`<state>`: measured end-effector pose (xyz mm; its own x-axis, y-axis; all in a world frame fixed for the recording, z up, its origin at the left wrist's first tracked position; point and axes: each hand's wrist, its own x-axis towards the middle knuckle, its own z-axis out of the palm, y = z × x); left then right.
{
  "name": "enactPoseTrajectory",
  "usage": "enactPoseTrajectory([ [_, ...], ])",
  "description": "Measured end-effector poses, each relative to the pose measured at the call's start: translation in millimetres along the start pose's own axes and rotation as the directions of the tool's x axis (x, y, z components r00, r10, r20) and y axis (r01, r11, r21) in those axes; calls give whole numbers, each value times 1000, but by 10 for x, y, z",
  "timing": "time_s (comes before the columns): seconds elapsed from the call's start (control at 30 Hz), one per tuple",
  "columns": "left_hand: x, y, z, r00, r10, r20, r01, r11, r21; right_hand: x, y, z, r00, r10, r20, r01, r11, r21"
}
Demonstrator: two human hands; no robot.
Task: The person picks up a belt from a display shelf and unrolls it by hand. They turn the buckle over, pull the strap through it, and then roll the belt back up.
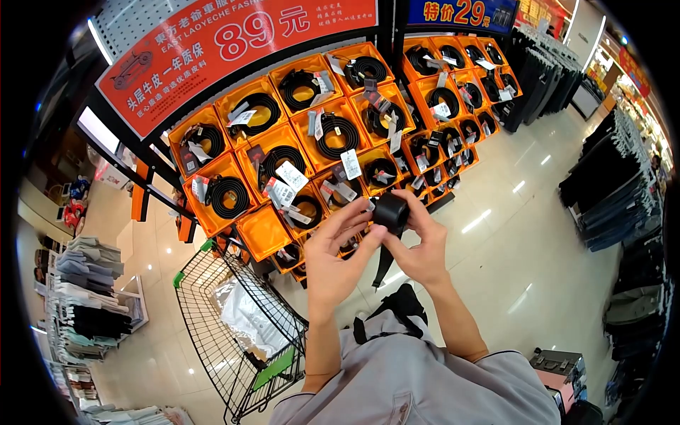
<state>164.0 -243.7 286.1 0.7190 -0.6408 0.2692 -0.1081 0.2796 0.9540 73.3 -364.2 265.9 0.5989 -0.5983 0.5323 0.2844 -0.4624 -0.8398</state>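
A black belt [392,211], partly rolled into a coil, is held up in front of my chest. Its loose end dangles below the coil. My right hand [423,244] grips the coil's right side, thumb underneath and fingers over the top. From the left, my left hand [341,249] presses the coil with its thumb and fingertips. Just beyond my hands, a slanted rack carries orange boxes [265,230], several with coiled black belts [335,136] and white price tags [350,163]. One box at the lower left shows its bare orange bottom.
At my left stands a wire shopping cart [205,333] with a silvery white package [255,315] inside. A red price sign [234,53] tops the rack. Hanging trousers [609,184] line the right side, folded clothes [92,283] the left. Near my right lies a grey and pink case [559,372].
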Motion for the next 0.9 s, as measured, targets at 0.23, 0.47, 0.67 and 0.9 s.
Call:
enactPoseTrajectory([
  [0.23, 19, 15, 109, 999, 2, -39, 9, 963, 269, -49, 75, 110, 960, -273, 65, 281, 929, -243],
  [0.47, 51, 9, 121, 995, -8, -104, 47, 923, 382, -76, 102, 138, 953, -290, 83, 302, 916, -265],
  [0.67, 27, -103, 150, 979, 121, -164, -64, 946, 317, -54, 94, 92, 933, -346, 96, 358, 889, -285],
  [0.9, -11, -156, 227, 948, 180, -262, -101, 951, 291, -49, -22, 64, 955, -278, 103, 296, 913, -280],
])
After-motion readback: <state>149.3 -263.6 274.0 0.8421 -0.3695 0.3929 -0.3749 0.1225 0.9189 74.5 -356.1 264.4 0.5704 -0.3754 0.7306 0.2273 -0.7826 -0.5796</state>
